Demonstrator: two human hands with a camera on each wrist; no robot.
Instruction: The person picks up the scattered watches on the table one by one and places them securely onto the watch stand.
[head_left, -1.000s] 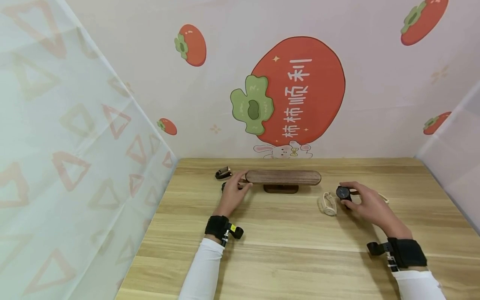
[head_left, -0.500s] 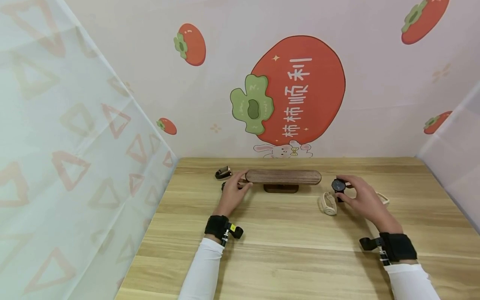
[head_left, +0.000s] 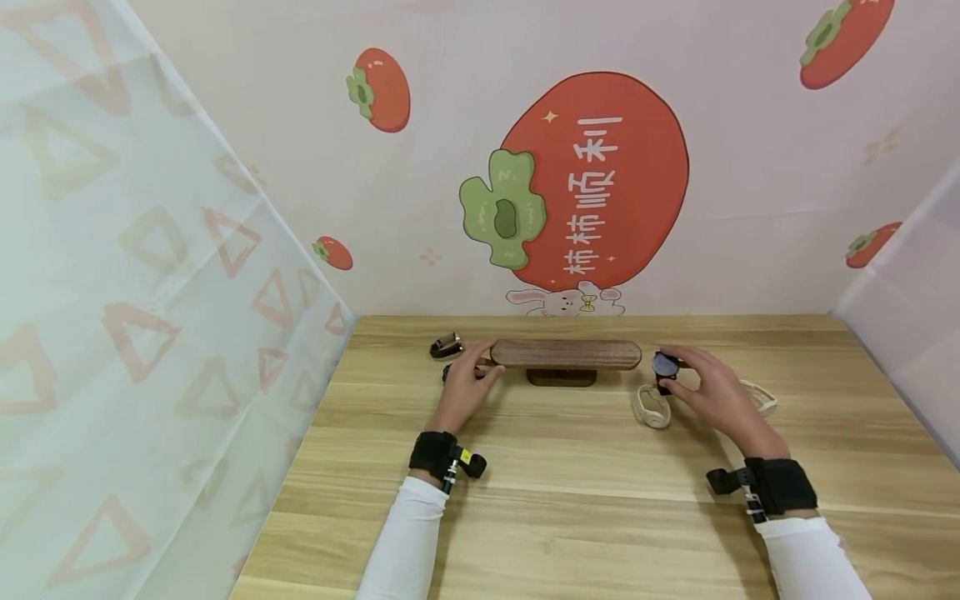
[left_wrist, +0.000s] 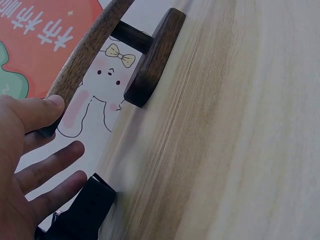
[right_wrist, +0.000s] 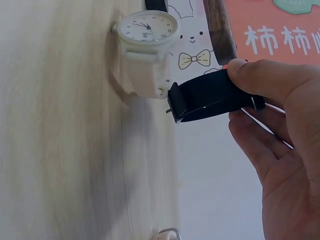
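A dark brown wooden stand, with a long rounded bar (head_left: 566, 354) on a small base (head_left: 562, 378), stands near the back of the table. My left hand (head_left: 467, 387) pinches the bar's left end; in the left wrist view the thumb lies on the wood and other fingers spread below. My right hand (head_left: 716, 396) holds a black wristwatch (head_left: 664, 365) in the air, just right of the stand. Its closed black strap (right_wrist: 207, 97) sits between thumb and fingers in the right wrist view. A cream wristwatch (head_left: 652, 408) stands on the table just below it.
A second pale watch (head_left: 760, 398) lies behind my right hand. At the left are a dark watch with a gold-toned case (head_left: 447, 345) and a black-strapped watch (left_wrist: 82, 210) under my left hand. A patterned wall (head_left: 420, 208) rises behind the table (head_left: 570, 517).
My right hand has carried the black watch leftward and slightly up, closer to the stand's right end. My left hand keeps its place on the bar.
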